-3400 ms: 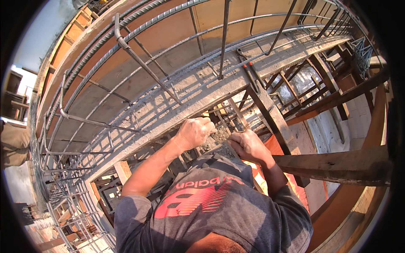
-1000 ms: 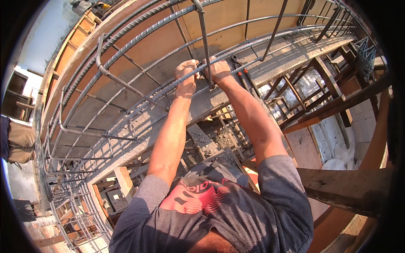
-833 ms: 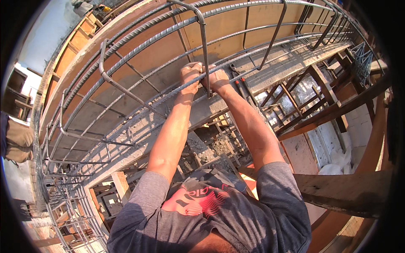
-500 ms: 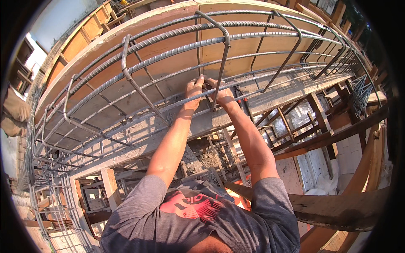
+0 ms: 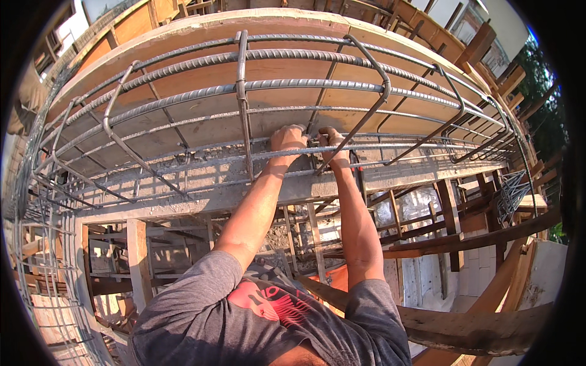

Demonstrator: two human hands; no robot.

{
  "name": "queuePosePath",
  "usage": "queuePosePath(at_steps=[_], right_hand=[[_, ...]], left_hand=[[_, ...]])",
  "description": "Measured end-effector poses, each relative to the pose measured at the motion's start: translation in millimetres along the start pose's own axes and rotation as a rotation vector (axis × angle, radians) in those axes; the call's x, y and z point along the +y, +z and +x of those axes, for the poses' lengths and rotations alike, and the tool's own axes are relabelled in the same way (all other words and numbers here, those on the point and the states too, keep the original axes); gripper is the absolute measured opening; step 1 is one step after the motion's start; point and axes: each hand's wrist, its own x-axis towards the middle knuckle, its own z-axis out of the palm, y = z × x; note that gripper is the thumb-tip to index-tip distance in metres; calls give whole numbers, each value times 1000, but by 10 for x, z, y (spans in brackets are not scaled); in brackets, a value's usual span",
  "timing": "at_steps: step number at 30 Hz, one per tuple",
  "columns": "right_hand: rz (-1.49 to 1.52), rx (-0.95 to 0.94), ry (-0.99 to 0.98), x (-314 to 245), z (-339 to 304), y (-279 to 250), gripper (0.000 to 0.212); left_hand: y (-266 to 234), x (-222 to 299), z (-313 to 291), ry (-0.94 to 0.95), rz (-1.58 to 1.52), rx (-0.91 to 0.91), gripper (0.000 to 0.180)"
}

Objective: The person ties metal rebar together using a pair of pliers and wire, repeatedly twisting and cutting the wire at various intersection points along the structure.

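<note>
The cage (image 5: 305, 85) stands along the form (image 5: 274, 25) with hoops and long bars already in place, while left hand (image 5: 289, 139) and right hand (image 5: 333, 144) curl close together among its lower bars, their grip and whatever remains there impossible to tell.

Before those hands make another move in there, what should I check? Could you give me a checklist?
1. Hands close together: ok; the left hand and right hand are side by side, with a small gap.
2. Hands covered: not ok; both are bare.
3. Room around the hands: not ok; they reach in among steel bars.
4. Right hand free of the slanted bar: cannot tell; it is very close, but contact is unclear.
5. Fingers' hold: cannot tell; anything between them is too small to see.
6. Red-handled tool out of the hands: ok; it shows beside the right forearm, partly hidden.
</note>
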Motion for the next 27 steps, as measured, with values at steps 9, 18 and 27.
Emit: queuePosePath(at_steps=[9,18,27], right_hand=[[95,-23,4,-14,12,-27,25],[-618,-78,-29,-349,310,-226,34],[-16,-215,9,10,541,-18,27]], left_hand=[[56,13,67,20,58,87,37],[101,24,114,-49,43,55,35],[159,35,107,-40,-10,128,21]])
